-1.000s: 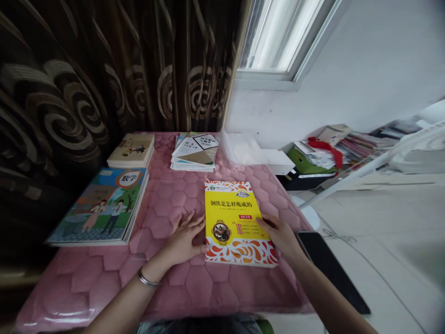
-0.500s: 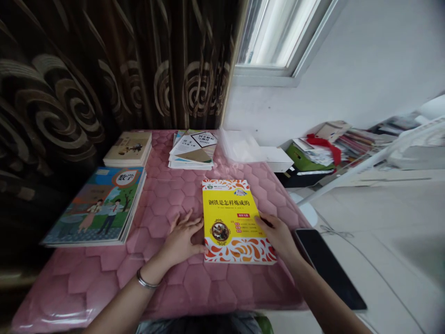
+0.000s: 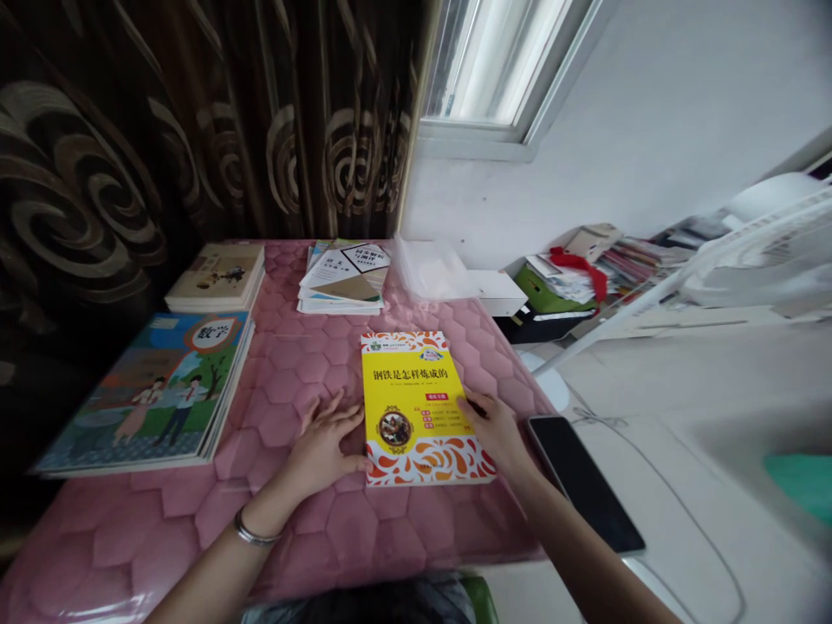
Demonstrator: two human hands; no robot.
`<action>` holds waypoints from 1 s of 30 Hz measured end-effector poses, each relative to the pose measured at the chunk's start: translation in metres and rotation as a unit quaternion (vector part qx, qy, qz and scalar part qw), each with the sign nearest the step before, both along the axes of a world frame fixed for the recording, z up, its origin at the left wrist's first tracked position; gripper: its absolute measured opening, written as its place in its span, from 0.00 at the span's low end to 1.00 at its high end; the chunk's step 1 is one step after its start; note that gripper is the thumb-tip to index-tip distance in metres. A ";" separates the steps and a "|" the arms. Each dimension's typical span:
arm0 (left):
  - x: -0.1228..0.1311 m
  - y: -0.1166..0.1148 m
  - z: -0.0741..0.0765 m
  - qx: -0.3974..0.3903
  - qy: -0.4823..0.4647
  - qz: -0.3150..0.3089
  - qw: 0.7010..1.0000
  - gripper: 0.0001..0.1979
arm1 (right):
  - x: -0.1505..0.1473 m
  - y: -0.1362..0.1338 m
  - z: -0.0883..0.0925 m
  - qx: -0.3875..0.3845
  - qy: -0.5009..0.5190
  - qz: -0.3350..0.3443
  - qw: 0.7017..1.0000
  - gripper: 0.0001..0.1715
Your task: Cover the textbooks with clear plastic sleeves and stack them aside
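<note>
A closed yellow paperback (image 3: 416, 381) titled 钢铁是怎样炼成的 (How the Steel Was Tempered) lies flat, cover up, near the front right of a table with a pink quilted cover (image 3: 351, 529). The person's left hand (image 3: 328, 451) is open, fingers spread on the cover, its thumb apparently touching the book's left edge. The right hand (image 3: 490, 425) is curled at the right edge, thumb over the book; its other fingers are partly hidden, so I cannot tell whether it grips.

Compared with half a second ago, the view has swung slightly right, bringing a teal object (image 3: 802, 485) into sight. Both hands and the paperback keep the same arrangement, so the handling seems paused, with the book steadied between them.

To the left is a mathematics textbook (image 3: 162, 390) atop a pile; behind it, a stack of small brown books (image 3: 217, 277). Chinese-language workbooks (image 3: 344, 277) sit at the back.
</note>
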State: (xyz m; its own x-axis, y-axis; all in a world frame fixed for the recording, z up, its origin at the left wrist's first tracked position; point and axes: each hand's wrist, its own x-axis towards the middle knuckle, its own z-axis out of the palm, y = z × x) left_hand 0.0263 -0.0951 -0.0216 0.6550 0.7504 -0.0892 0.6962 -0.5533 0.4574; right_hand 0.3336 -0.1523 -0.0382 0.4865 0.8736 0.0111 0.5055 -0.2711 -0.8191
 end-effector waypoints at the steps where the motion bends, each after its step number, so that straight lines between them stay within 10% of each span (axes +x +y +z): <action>1: 0.000 0.000 0.000 0.001 0.003 0.000 1.000 0.43 | 0.000 0.000 -0.002 0.006 0.008 0.000 1.000 0.23; 30: 0.000 -0.008 0.018 -0.068 -0.034 0.014 0.997 0.48 | 0.005 0.002 -0.009 -0.004 -0.128 0.016 0.992 0.27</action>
State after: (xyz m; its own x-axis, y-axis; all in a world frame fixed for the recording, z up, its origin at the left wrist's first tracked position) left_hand 0.0262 -0.1032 -0.0040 0.6419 0.7525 -0.1471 0.6755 -0.4642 0.5729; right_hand 0.3382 -0.1499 -0.0475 0.4417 0.8887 0.1228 0.7044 -0.2587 -0.6610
